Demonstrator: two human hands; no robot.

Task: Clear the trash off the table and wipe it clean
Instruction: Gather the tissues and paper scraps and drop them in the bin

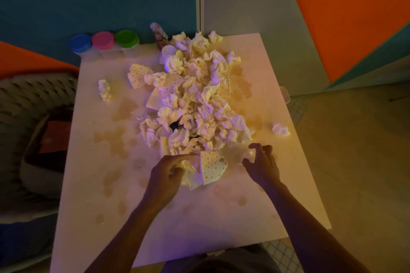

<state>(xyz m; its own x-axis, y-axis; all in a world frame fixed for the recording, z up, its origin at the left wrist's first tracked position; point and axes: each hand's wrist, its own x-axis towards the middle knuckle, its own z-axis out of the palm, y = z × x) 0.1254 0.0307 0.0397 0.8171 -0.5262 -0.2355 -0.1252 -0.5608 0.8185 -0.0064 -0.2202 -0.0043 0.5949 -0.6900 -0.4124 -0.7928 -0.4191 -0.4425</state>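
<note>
Both forearms reach in over the near desk [115, 184] edge. The left hand [165, 176] curls its fingers around crumpled tissue; the right hand [261, 165], fingers bent, seems to pinch another wad. The trash heap [195, 104] fills mid-desk. Three lidded tubs [104, 43] stand at the back.

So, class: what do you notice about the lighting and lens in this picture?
Head view: dim room, warm yellow light on the tissue pile and table, a purple tint near the front edge; wide-angle lens bends the walls; hands slightly soft.
</note>
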